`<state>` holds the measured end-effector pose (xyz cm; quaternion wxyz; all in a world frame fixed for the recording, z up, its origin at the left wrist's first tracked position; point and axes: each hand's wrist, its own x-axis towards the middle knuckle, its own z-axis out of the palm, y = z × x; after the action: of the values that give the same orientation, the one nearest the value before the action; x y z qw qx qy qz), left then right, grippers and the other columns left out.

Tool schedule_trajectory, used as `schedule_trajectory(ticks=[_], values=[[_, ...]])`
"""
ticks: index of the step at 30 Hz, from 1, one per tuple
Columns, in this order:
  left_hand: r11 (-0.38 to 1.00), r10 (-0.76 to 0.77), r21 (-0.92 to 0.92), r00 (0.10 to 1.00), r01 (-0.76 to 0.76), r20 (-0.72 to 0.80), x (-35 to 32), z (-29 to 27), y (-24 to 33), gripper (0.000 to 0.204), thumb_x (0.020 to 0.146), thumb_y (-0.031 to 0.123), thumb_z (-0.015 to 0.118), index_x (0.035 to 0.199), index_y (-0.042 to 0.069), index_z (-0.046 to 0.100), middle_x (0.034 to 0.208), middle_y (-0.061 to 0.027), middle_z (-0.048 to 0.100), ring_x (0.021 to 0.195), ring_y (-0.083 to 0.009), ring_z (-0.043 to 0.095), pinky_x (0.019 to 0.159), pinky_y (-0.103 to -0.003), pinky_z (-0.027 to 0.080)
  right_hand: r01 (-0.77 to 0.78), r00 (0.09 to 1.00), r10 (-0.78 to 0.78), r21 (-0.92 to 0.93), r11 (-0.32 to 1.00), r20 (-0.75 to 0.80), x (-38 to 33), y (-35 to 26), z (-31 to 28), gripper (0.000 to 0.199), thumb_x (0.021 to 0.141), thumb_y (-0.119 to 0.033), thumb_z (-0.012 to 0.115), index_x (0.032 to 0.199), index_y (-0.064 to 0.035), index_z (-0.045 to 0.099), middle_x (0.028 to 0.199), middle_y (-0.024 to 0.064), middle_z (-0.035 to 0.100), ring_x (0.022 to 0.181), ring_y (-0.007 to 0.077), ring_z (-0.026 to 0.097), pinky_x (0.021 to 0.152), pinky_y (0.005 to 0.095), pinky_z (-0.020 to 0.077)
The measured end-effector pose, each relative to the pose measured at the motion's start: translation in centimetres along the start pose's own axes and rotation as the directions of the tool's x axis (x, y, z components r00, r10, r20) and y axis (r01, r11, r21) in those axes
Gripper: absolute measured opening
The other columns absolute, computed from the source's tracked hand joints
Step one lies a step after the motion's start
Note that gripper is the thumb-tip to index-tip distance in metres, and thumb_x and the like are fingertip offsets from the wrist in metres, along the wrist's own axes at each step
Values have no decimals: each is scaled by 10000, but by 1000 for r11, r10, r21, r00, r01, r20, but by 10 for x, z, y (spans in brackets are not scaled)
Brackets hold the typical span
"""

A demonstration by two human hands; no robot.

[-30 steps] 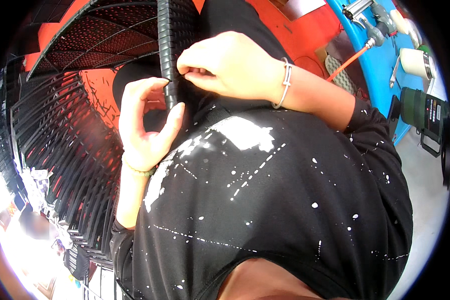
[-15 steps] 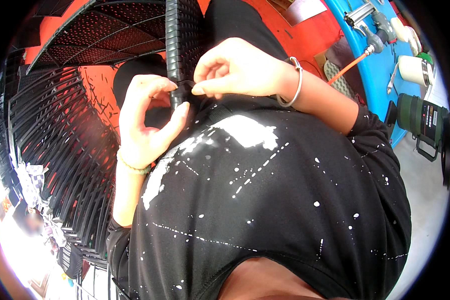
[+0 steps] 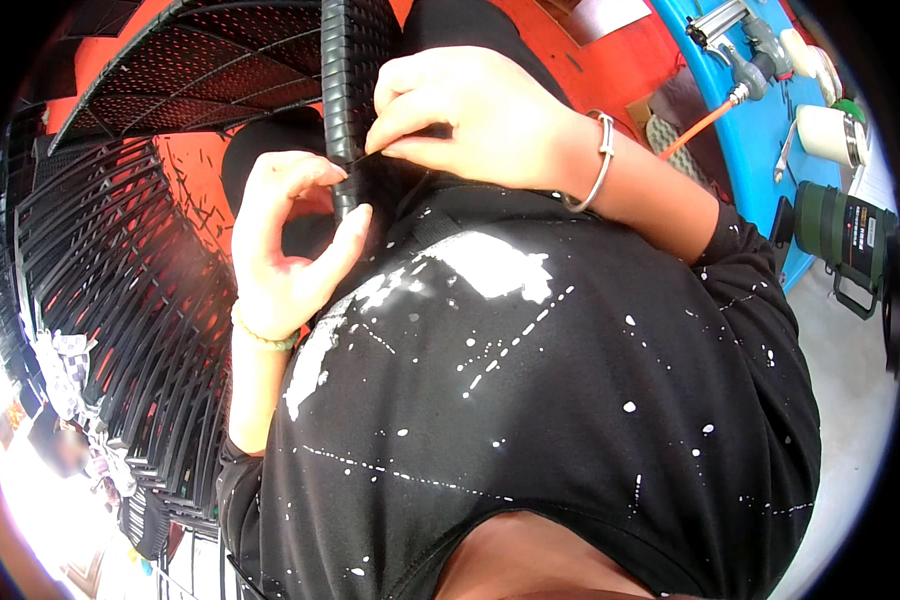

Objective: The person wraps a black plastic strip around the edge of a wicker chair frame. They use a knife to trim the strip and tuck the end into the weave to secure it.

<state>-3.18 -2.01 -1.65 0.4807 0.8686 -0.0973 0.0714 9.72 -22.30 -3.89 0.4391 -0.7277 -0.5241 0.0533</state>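
Observation:
A black wrapped bar (image 3: pixel 337 80), wound with flat strip, runs toward me on the edge of a black woven wicker chair part (image 3: pixel 200 75). My left hand (image 3: pixel 285 235) holds the bar's near end, fingertips on top and thumb on the near side. At the right side of the bar, my right hand (image 3: pixel 475 115) is closed in a pinch on a thin black strip (image 3: pixel 361 158) that meets the bar. Its fingertips are close to the bar, and most of the strip is hidden by the hand and dark clothing.
Several black slatted frames (image 3: pixel 130 290) are stacked at the left. Cut strip pieces lie on the red floor (image 3: pixel 195 185). At the right, a blue table (image 3: pixel 705 75) carries a pneumatic tool (image 3: pixel 760 60) with an orange hose (image 3: pixel 705 123), and a white jar (image 3: pixel 825 138). A green-black cylindrical container (image 3: pixel 840 228) stands nearby.
My right hand has moved up and slightly left, with the strip now lying against the bar. The bar has shifted a little left. My left hand keeps nearly the same hold.

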Motion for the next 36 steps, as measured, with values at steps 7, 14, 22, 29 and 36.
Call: schedule_trajectory(ticks=[7,14,22,29,36], values=[[1000,-4,8,1000,4,-3,-1,1,-1,382,745,-19,758,1094,9,606,1046,-98,569,817,-136,603,715,-252,518,-42,996,27,-186,982,-81,-2,-19,11,75,820,-163,645,825,-94,673,807,44,637,758,252,653,674,374,532],[1000,-6,-27,1000,5,-15,-2,1,-3,389,745,-13,767,1098,14,607,1052,-98,573,803,-132,610,708,-250,520,-248,959,271,230,941,-77,-4,-19,19,101,773,-103,701,840,-43,654,741,96,665,647,223,666,618,323,535],[999,5,-32,1000,-6,-31,-1,0,-3,377,742,-12,768,1086,15,613,1053,-89,569,781,-120,605,704,-246,523,-351,891,453,633,690,1,-8,-19,21,97,889,-19,678,978,19,686,862,60,693,773,88,663,713,230,551],[999,-7,-35,999,6,-47,-3,2,-4,387,733,-13,768,1084,13,608,1045,-90,563,782,-125,601,705,-248,521,-500,779,596,765,406,193,-11,-11,23,159,870,-91,726,972,30,709,842,93,711,760,125,685,699,252,564],[1000,-19,-10,998,19,-54,-3,5,-3,374,735,-28,753,1075,-5,601,1040,-97,560,790,-134,605,701,-250,518,-552,724,561,825,122,402,-21,1,28,218,923,-213,684,1014,-16,703,854,33,688,704,99,633,630,231,516]])
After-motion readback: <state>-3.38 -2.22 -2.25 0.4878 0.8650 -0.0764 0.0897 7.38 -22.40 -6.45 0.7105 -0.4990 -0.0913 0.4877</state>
